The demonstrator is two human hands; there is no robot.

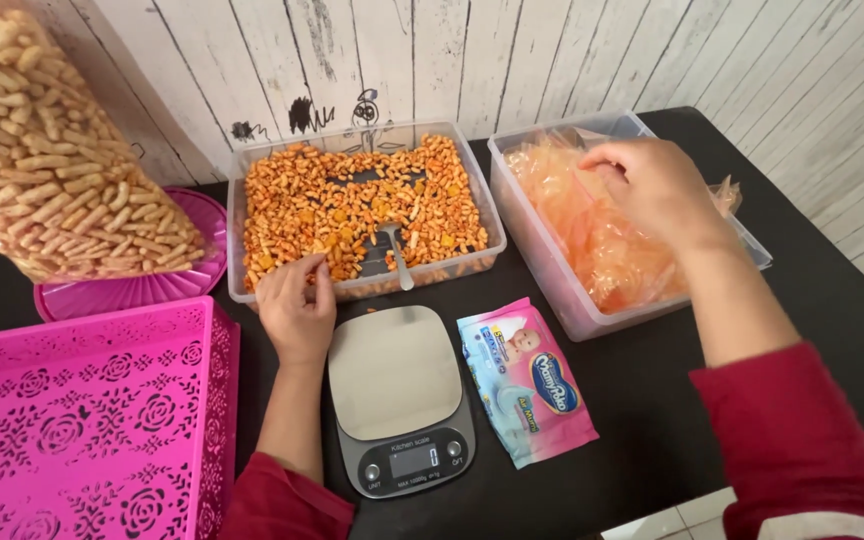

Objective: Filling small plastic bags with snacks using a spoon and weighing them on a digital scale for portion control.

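Two clear tubs are sitting side by side: left hand is pinching orange snack sticks at the front of the snack tub, right hand is gripping orange plastic bags with curled fingers in the other tub. Kitchen scale is sitting just below.

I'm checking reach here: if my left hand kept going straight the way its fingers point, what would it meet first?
The left hand already rests at the clear snack tub's near edge; straight on, it probably meets the orange snack sticks inside.
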